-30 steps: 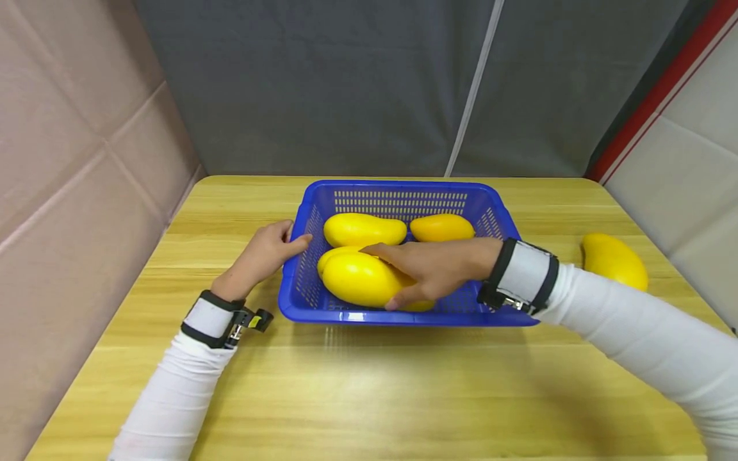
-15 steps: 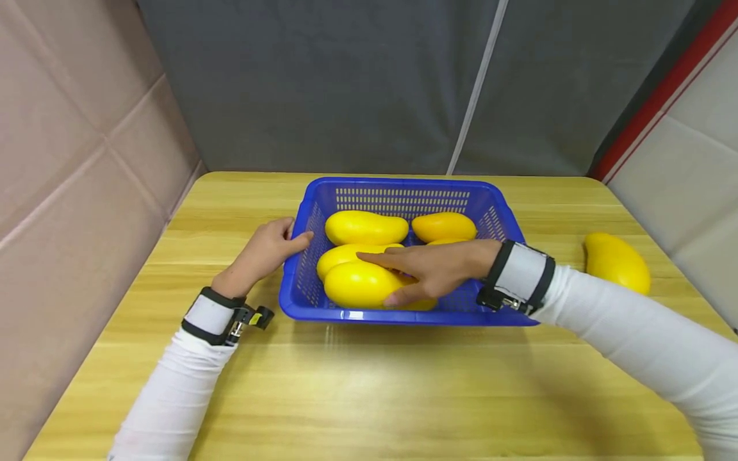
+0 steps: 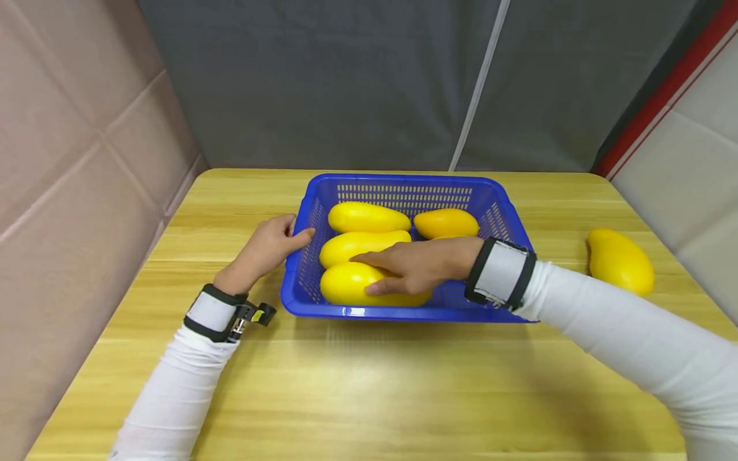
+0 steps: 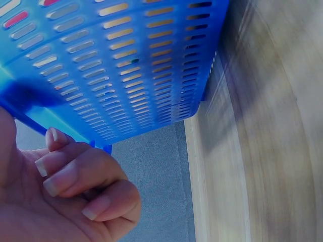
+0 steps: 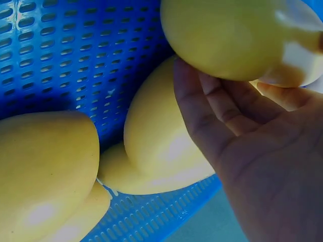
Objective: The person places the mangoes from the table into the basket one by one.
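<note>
A blue plastic basket (image 3: 403,312) with slotted walls holds several yellow mangoes. My left hand (image 3: 265,248) grips its left rim, the thumb inside and the fingers outside; the left wrist view shows those fingers (image 4: 96,176) curled beside the slotted wall (image 4: 126,75). Over the front mango (image 3: 346,285) my right hand (image 3: 412,264) has its thumb on the near side and fingers on the far side. In the right wrist view, the fingers (image 5: 202,108) touch this mango (image 5: 227,40). Behind it lie a middle mango (image 3: 363,246) and a back-left mango (image 3: 369,218).
Another mango (image 3: 446,223) sits at the basket's back right, and part of one more shows above the right wrist. Outside the basket, a single mango (image 3: 619,262) lies on the wooden table (image 3: 369,390) to the right. A grey curtain (image 3: 323,83) hangs behind.
The front mango has come apart from the middle one, which now shows more fully. My right hand has shifted slightly left and back. The left hand keeps its hold on the rim.
</note>
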### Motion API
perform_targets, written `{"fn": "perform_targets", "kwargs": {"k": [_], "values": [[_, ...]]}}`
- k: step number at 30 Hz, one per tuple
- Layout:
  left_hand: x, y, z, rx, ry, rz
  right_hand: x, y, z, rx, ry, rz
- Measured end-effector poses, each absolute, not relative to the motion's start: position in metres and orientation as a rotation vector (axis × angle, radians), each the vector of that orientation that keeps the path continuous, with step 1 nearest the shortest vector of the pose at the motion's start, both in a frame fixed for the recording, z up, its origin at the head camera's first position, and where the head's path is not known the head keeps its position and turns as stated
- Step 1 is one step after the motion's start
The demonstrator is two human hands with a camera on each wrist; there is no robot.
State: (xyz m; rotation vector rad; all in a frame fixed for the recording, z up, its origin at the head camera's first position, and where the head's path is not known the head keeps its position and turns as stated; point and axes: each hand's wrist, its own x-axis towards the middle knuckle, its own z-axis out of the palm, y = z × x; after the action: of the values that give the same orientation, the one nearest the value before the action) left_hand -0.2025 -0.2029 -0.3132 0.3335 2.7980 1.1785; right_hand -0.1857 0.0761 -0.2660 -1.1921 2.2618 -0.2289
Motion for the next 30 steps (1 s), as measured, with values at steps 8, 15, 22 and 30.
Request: {"fn": "perform_targets", "kwargs": {"k": [8,15,22,30], "values": [[-0.204,-0.201,-0.312,0.349,2.791,1.19,-0.184,0.074,-0.272,-1.151,2.315,-0.204],[-0.203,-0.202,-0.313,0.354,2.785,1.201,-0.184,0.071,-0.278,-1.297,2.348,-0.2],[-0.202,-0.204,-0.314,0.366,2.789,1.204,-0.184,0.07,-0.282,-1.472,2.401,-0.219],[-0.201,-0.203,-0.313,0.365,2.777,1.216,-0.183,0.063,-0.285,-1.531,2.439,-0.296]]}}
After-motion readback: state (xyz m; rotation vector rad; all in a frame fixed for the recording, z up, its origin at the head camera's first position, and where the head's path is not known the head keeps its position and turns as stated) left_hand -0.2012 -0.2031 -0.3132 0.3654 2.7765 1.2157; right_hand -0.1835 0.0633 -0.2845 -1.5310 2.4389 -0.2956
